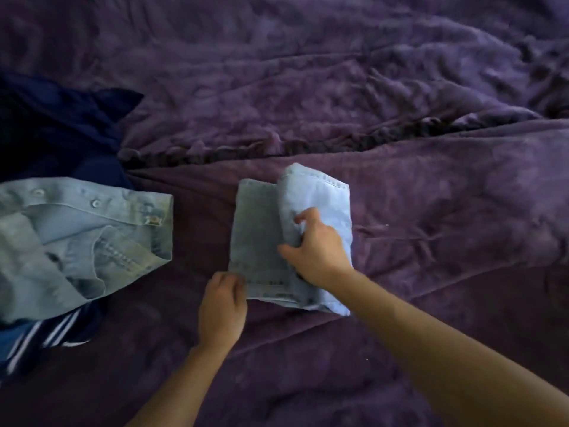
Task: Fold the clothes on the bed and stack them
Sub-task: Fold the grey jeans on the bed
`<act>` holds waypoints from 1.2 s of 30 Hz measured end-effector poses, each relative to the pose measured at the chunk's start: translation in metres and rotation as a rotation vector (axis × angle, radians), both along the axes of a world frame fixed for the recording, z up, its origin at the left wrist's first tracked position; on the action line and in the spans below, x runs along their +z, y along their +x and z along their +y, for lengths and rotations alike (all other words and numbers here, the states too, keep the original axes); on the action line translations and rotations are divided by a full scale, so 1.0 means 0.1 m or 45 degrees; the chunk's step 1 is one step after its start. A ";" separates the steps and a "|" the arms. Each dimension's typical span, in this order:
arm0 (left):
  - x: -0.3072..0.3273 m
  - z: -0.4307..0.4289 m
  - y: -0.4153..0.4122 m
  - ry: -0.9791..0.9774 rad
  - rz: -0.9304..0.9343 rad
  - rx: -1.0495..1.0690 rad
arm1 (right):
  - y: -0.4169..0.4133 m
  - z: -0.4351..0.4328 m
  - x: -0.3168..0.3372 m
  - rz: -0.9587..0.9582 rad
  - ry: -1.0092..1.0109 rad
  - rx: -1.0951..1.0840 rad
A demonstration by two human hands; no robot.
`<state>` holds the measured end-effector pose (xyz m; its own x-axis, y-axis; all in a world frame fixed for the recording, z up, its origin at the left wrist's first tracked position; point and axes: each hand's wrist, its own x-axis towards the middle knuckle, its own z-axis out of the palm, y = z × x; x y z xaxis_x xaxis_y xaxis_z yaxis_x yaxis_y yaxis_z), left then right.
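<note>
The left hand (222, 309) and right hand (317, 257) are bare, and both forearms are bare as far as they show.

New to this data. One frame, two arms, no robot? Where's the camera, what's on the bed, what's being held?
There is no machine here. A person works with bare hands, and the single picture comes from a wide-angle camera worn on their head, looking forward and down.

The surface is a rumpled purple bedspread. In the middle lies a partly folded light-blue denim garment. The right hand grips its raised, doubled-over right part. The left hand seems to pinch its near left corner.

At the left edge a pale blue denim shirt with snap buttons lies unfolded. It rests over a dark navy garment and a blue garment with white stripes.
</note>
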<state>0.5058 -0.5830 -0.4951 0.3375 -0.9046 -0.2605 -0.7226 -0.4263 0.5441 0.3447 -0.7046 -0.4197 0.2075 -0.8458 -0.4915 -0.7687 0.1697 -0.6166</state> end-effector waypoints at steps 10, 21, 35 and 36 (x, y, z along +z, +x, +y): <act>-0.13 -0.01 0.77 -0.237 -0.128 0.045 | 0.57 0.29 -0.87 0.003 -0.065 0.114; -0.83 -0.87 0.26 -0.023 -0.519 -0.600 | -0.10 0.79 -1.52 0.706 -0.486 0.288; -0.79 -0.08 0.40 0.029 -0.448 -0.868 | -0.04 -0.56 -1.45 0.704 -0.363 0.176; -0.84 0.01 0.44 0.046 -0.447 -0.877 | -0.03 -0.68 -1.50 0.709 -0.275 0.179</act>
<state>0.5503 -0.5825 -0.5794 -0.2299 -0.9334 -0.2754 -0.9589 0.1688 0.2282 0.3419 -0.7729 -0.5696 0.0854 -0.9216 -0.3786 -0.9913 -0.0404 -0.1253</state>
